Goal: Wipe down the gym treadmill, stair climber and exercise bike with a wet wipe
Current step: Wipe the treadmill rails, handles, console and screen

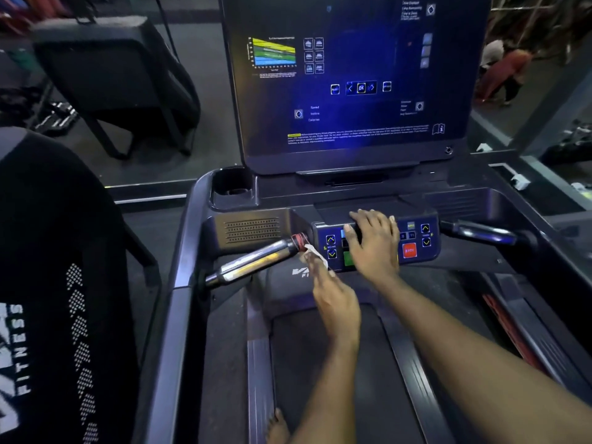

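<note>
White, crumpled wet wipe point(311, 250) shows only as a scrap just left of the treadmill's point(333, 373) control panel point(322, 227). The left hand's point(334, 302) pinching fingertips hide most of it, so its long axis cannot be told. It sits at the red-ringed end of the chrome handlebar point(253, 264), which slants down-left from the panel. The right hand point(376, 243) lies flat on the panel, covering its middle buttons.

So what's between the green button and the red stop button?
The right hand, resting on the control panel between green button and red stop button, in the head view.
</note>
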`<control>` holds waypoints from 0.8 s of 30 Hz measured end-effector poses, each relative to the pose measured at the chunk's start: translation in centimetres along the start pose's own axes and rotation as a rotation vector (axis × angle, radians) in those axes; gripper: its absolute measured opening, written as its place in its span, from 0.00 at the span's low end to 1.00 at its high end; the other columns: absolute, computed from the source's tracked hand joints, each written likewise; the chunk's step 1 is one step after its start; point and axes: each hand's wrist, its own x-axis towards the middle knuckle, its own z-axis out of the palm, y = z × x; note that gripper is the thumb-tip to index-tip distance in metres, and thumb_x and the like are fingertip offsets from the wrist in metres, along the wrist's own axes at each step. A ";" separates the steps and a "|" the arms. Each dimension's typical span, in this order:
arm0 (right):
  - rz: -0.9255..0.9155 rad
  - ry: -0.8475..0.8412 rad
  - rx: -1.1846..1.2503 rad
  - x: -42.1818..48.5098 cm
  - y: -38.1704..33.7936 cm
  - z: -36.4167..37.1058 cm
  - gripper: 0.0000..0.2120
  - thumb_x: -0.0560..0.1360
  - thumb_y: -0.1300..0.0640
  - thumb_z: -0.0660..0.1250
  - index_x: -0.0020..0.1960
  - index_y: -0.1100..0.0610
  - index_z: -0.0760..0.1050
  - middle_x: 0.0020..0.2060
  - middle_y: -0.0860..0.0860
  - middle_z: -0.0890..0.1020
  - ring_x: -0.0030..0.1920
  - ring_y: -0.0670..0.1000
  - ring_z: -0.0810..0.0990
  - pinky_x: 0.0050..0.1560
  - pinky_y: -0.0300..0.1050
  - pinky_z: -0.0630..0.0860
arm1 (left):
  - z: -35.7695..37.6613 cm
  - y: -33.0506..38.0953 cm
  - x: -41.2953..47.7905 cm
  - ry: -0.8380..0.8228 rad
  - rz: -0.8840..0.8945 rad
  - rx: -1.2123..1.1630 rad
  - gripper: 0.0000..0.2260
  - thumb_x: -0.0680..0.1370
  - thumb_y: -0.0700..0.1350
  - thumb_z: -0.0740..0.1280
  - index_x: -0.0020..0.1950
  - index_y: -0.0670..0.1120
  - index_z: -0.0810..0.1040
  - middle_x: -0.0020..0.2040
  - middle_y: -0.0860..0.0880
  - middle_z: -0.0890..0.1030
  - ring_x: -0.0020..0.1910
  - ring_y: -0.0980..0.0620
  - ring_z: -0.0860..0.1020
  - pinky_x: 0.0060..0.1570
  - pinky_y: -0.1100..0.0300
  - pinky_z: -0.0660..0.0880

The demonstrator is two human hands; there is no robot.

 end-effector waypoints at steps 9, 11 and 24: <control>-0.026 0.091 -0.062 0.0 0.4 1.3 0.20 0.81 0.45 0.55 0.65 0.53 0.77 0.64 0.50 0.78 0.68 0.55 0.70 0.77 0.58 0.53 | -0.1 -1.1 2.9 -0.101 -0.125 -0.036 0.16 0.86 0.40 0.56 0.73 0.36 0.68 0.56 0.31 0.78 0.55 0.32 0.74 0.47 0.55 0.61; -0.029 0.109 -0.060 0.0 0.3 1.4 0.20 0.81 0.45 0.55 0.64 0.53 0.77 0.63 0.51 0.79 0.68 0.55 0.71 0.77 0.59 0.54 | -0.3 -0.9 1.5 -0.100 -0.069 -0.022 0.21 0.86 0.39 0.57 0.79 0.39 0.63 0.68 0.34 0.75 0.66 0.34 0.73 0.60 0.52 0.68; -0.040 0.104 -0.056 -0.2 0.3 1.2 0.19 0.82 0.46 0.56 0.65 0.54 0.76 0.64 0.51 0.78 0.69 0.55 0.70 0.77 0.59 0.54 | 0.5 -1.4 2.1 -0.061 -0.169 -0.046 0.17 0.86 0.43 0.54 0.75 0.40 0.68 0.57 0.35 0.79 0.55 0.36 0.74 0.45 0.55 0.58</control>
